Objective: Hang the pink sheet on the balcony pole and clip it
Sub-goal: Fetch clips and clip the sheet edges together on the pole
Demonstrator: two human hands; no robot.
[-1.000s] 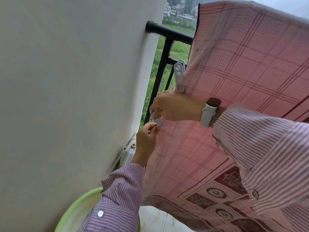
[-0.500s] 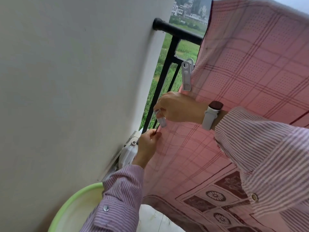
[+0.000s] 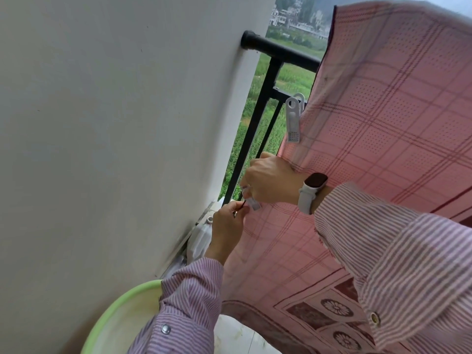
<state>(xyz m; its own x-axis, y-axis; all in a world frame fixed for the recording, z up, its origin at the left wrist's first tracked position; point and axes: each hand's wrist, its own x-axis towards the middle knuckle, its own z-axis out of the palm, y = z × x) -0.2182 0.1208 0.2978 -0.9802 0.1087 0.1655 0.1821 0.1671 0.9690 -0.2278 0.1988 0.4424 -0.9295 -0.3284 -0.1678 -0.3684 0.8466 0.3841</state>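
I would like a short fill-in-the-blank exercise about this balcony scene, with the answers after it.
1. The pink sheet hangs over a ____ railing.
2. A white clothespin grips the sheet's ____ edge.
3. The right hand has a ____ on its wrist.
4. Under the left hand and its sleeve sits a ____ basin.

Answers: black; left; watch; green

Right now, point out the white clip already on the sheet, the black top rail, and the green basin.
white clip [image 3: 292, 120]: head view, on the middle of its body.
black top rail [image 3: 281, 51]: head view, on the bare stretch between wall and sheet.
green basin [image 3: 122, 305]: head view, on its rim.
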